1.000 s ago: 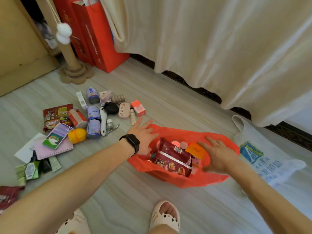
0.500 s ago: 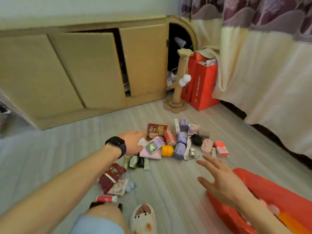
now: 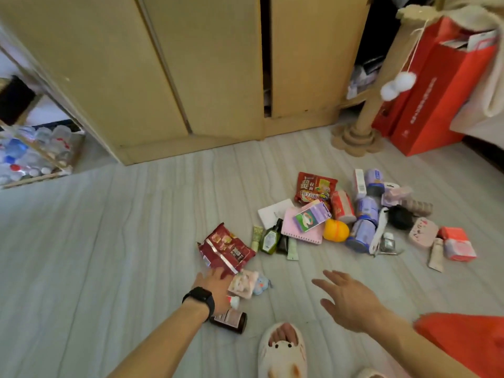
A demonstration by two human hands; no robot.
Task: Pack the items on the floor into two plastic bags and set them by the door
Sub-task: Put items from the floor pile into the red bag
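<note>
Notably, from the slipper (image 3: 282, 350) the red bag (image 3: 463, 347) lies at three o'clock, the floor pile (image 3: 362, 214) at one, the snack packet (image 3: 226, 248) at eleven. The right hand (image 3: 351, 304) hovers, fingers spread. The left hand (image 3: 215, 287) touches the snack packet, grip unclear; a weak pinch could drop it on the bottle (image 3: 231, 321).

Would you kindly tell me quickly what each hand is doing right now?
Left hand: fingers at the near edge of the dark red snack packet; grip on it cannot be told.
Right hand: open, fingers spread, holding nothing.

Noodle pkt (image 3: 316, 188): "劲爽拉面"
</note>
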